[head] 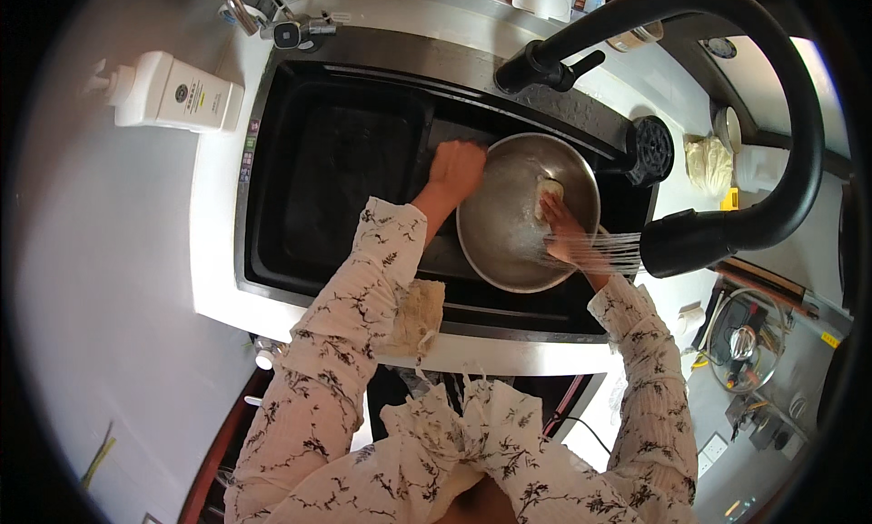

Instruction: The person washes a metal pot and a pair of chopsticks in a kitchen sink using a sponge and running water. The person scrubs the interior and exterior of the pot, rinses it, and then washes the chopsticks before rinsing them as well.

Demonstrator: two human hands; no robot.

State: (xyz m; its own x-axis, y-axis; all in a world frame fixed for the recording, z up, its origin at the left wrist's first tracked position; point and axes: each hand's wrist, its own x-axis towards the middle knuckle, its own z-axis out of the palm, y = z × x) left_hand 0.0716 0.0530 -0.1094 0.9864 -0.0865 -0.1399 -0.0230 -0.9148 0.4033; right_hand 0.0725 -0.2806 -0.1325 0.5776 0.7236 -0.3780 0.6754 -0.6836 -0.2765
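Observation:
A round stainless steel basin [504, 231] stands over the right part of a black sink [340, 176]. My left hand [461, 166] grips its upper left rim, the fingers partly hidden. Inside the basin, my right hand [562, 228] presses a pale cloth or sponge [548, 190] against the inner wall, fingertips on top of it. From the spray head of a black faucet [674, 241], streams of water run across my right wrist into the basin.
A white pump bottle [184, 95] lies or stands left of the sink. A yellowish cloth [419, 316] hangs on the front edge. A second, metal tap [289, 33] is at the back left, a black round fixture [650, 149] at the right.

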